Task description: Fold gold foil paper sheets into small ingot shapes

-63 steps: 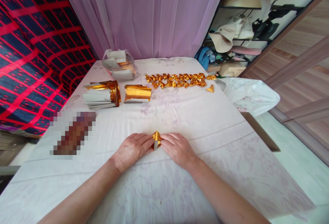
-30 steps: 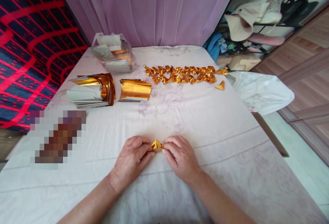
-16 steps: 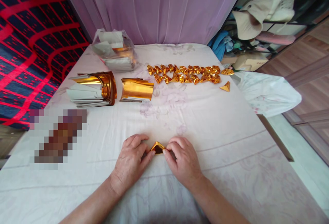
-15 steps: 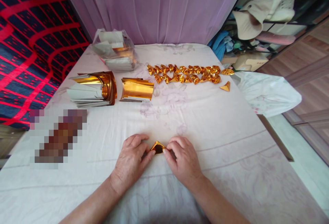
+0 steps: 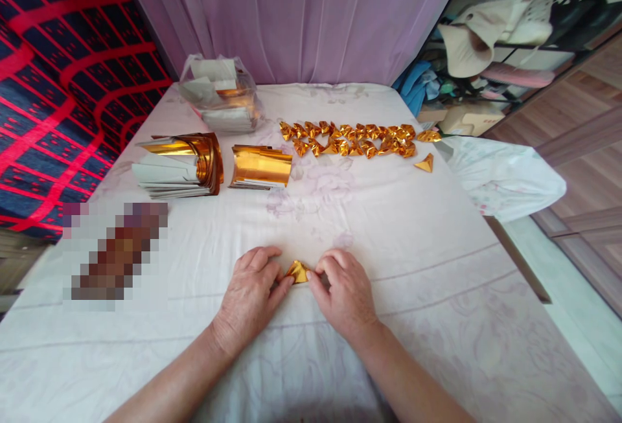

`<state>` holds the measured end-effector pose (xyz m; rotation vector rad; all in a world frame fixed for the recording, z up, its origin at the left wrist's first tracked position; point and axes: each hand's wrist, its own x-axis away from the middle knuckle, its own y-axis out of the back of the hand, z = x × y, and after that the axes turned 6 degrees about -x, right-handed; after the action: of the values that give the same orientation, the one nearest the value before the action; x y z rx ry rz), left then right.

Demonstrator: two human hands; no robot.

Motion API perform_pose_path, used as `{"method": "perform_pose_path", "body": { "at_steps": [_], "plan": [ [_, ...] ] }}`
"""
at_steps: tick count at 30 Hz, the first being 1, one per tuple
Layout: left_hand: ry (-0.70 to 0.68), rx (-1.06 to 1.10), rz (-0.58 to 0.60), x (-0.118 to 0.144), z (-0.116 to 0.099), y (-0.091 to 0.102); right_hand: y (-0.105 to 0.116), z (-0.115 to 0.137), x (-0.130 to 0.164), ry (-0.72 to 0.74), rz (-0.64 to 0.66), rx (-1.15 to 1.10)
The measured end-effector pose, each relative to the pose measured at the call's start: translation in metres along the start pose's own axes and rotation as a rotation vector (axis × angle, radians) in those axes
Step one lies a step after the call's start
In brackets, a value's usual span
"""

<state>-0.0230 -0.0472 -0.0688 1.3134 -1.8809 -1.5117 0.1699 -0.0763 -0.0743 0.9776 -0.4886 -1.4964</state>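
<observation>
My left hand (image 5: pixel 250 293) and right hand (image 5: pixel 345 290) both pinch the folded gold foil piece (image 5: pixel 297 271), fingertips closed on its two ends. It lies on the white cloth (image 5: pixel 398 241) directly between the hands, long axis running left to right, equally near each. Farther out: a double row of finished gold foil folds (image 5: pixel 354 140), one stray fold (image 5: pixel 425 164), two foil sheet stacks (image 5: pixel 214 167), a clear bag (image 5: pixel 218 102). Versus half a second ago, the piece looks flatter and tipped leftward; the grip is unchanged.
</observation>
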Motion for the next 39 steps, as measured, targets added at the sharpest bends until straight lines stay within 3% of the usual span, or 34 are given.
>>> {"method": "perform_pose_path", "body": {
  "at_steps": [13,19,39],
  "plan": [
    [-0.01,-0.026,-0.006,0.001,0.001,-0.001,-0.002,-0.001,0.001,0.009,-0.017,-0.005],
    [-0.067,-0.059,-0.016,0.002,0.001,-0.002,-0.001,-0.003,0.004,0.098,-0.006,-0.042],
    [-0.059,-0.121,0.055,0.002,0.01,-0.004,-0.006,-0.005,0.005,0.174,0.095,0.193]
  ]
}}
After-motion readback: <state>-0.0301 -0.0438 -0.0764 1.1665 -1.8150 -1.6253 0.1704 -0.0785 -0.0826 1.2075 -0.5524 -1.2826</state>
